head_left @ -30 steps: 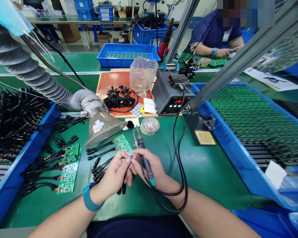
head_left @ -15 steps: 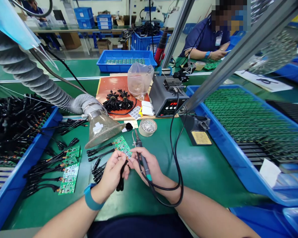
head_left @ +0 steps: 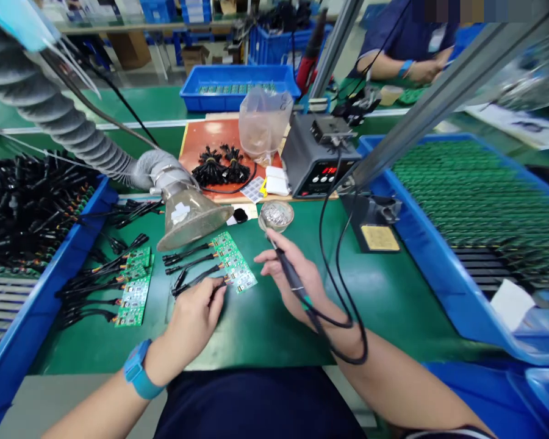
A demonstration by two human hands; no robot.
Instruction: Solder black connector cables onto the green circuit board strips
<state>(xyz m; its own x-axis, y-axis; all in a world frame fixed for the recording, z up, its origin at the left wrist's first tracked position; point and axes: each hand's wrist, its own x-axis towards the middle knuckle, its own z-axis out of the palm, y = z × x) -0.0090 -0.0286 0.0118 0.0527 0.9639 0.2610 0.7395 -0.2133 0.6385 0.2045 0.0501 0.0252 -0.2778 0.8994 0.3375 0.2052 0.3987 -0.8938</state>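
Note:
A strip of green circuit boards (head_left: 235, 261) lies on the green table, with short black cables (head_left: 191, 266) running off its left side. My left hand (head_left: 196, 320) is closed over the nearest cable, close to where it joins the strip; the fingertips are partly hidden. In my right hand (head_left: 308, 277) is a soldering iron (head_left: 291, 272), its tip pointing up toward a round tub (head_left: 277, 227) of shiny metal bits. Some right fingers are spread toward the strip without touching it. Further left lie more cabled boards (head_left: 132, 299).
A fume extractor hood (head_left: 190, 222) hangs above the boards. Behind stands a soldering station (head_left: 322, 160), with an iron holder (head_left: 377, 222) beside it. Blue trays flank the table: cables (head_left: 22, 213) left, green boards (head_left: 457, 189) right. A co-worker (head_left: 393, 42) sits across.
My hands have drawn apart. The board strip, held up between them before, now lies flat with its cables to the left. My right hand has moved right with the iron; the view has tilted downward.

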